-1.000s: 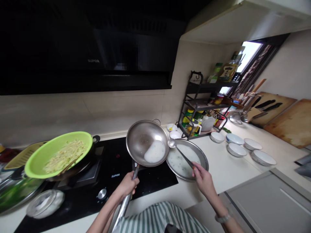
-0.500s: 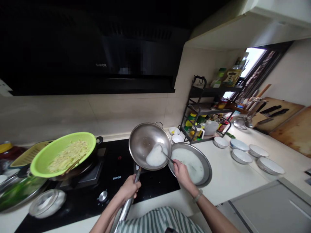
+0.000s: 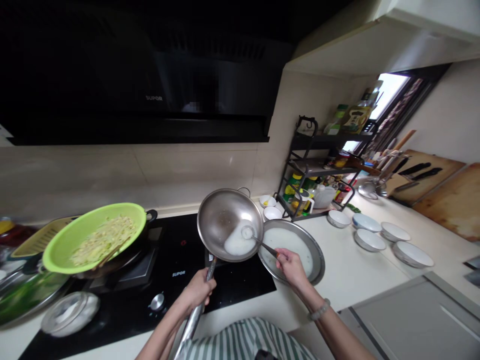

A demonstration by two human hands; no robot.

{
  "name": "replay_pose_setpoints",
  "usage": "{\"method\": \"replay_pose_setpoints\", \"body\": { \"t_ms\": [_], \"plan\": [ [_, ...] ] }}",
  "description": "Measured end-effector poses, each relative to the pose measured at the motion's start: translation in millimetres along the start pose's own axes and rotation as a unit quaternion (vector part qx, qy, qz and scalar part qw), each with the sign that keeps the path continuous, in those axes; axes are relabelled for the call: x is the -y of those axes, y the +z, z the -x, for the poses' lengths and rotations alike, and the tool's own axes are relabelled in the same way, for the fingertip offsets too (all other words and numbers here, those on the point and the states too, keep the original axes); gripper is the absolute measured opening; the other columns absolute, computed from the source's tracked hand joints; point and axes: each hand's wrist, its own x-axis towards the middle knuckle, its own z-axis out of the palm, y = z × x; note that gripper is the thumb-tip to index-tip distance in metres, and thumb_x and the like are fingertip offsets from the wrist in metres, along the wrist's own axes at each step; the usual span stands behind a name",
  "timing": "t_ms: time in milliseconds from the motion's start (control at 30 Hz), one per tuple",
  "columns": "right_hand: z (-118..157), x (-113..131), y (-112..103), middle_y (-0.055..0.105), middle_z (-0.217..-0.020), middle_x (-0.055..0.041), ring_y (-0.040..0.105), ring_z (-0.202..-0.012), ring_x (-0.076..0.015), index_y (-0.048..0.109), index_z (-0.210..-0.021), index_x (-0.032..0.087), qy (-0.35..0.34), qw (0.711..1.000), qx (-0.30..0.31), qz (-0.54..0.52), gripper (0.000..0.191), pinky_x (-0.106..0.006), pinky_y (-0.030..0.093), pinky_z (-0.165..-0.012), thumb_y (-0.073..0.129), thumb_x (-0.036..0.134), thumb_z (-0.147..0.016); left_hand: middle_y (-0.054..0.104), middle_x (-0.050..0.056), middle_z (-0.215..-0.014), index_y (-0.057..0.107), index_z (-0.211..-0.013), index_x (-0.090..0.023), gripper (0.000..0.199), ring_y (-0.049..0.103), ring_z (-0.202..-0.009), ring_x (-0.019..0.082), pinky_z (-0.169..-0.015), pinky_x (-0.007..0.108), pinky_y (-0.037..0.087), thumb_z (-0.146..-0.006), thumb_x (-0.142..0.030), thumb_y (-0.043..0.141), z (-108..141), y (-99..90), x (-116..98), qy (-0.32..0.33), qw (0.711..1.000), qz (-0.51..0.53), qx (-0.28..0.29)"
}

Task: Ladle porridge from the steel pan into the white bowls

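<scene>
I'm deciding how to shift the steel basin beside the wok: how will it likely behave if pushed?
The basin would probably feel heavy, with white liquid covering much of its inside. That uncovered liquid may slosh if jolted. Its shiny metal looks stiff, so it should barely flex.

A pale, smooth countertop (image 3: 345, 277) is shown, on which a wide, round, grey metal basin (image 3: 318, 255) is set. To the left of the basin, a black glass cooktop (image 3: 240, 285) is inset; a dark round pan (image 3: 127, 261) and a whitish, round, lidded container (image 3: 70, 314) are borne on it. Just behind the basin, two small, round white bowls (image 3: 273, 213) are placed, and a black metal tiered rack (image 3: 311, 167) is stood beyond. To its right, five shallow, round, pale bowls (image 3: 369, 240) are grouped, with green leafy pieces (image 3: 352, 207) laid behind.
</scene>
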Motion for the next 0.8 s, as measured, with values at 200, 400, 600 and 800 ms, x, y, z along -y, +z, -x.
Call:
{"method": "replay_pose_setpoints", "body": {
  "t_ms": [200, 400, 600, 800],
  "plan": [
    [10.6, 7.5, -5.7, 0.051, -0.048, 0.0038, 0.038, -0.040, -0.0114, 0.063, -0.091, 0.015, 0.065, 0.996, -0.002, -0.055, 0.033, -0.023, 0.022, -0.040, 0.054, 0.034, -0.066, 0.044, -0.009, -0.049, 0.036, -0.073, -0.022, 0.020, 0.041, -0.032, 0.007, -0.034, 0.015, 0.026, -0.076, -0.009, 0.051, -1.7, -0.2, 2.3, -0.004, 1.000, 0.004, 0.004],
    [24.7, 14.3, -21.9, 0.051, -0.048, 0.0047, 0.035, -0.039, -0.0076, 0.064, -0.093, 0.012, 0.130, 0.984, -0.006, -0.121, 0.041, -0.019, 0.020, -0.039, 0.063, 0.035, -0.059, 0.044, -0.009, -0.048, 0.036, -0.074, -0.022, 0.020, 0.040, -0.032, 0.006, -0.034, 0.016, 0.026, -0.077, -0.005, 0.046, -0.2, 0.0, -1.3, -0.009, 1.000, -0.003, 0.001],
    [31.5, 8.3, -59.6, 0.055, -0.053, 0.0024, 0.041, -0.040, -0.0094, 0.066, -0.097, 0.012, 0.102, 0.988, -0.036, -0.110, 0.047, -0.020, 0.025, -0.039, 0.067, 0.039, -0.059, 0.044, -0.009, -0.049, 0.036, -0.075, -0.023, 0.021, 0.040, -0.032, 0.007, -0.034, 0.016, 0.024, -0.078, -0.009, 0.051, 0.2, -0.1, -1.4, -0.014, 1.000, 0.001, 0.000],
    [32.7, -27.4, -90.6, 0.059, -0.050, -0.0022, 0.057, -0.048, -0.0210, 0.069, -0.097, 0.014, -0.078, 0.983, -0.113, 0.123, 0.045, -0.032, 0.046, -0.050, 0.052, 0.048, -0.073, 0.043, -0.009, -0.048, 0.035, -0.074, -0.023, 0.021, 0.041, -0.032, 0.007, -0.034, 0.016, 0.026, -0.076, -0.008, 0.049, 0.7, -0.7, -1.3, -0.011, 1.000, 0.001, 0.005]
  ]
}}
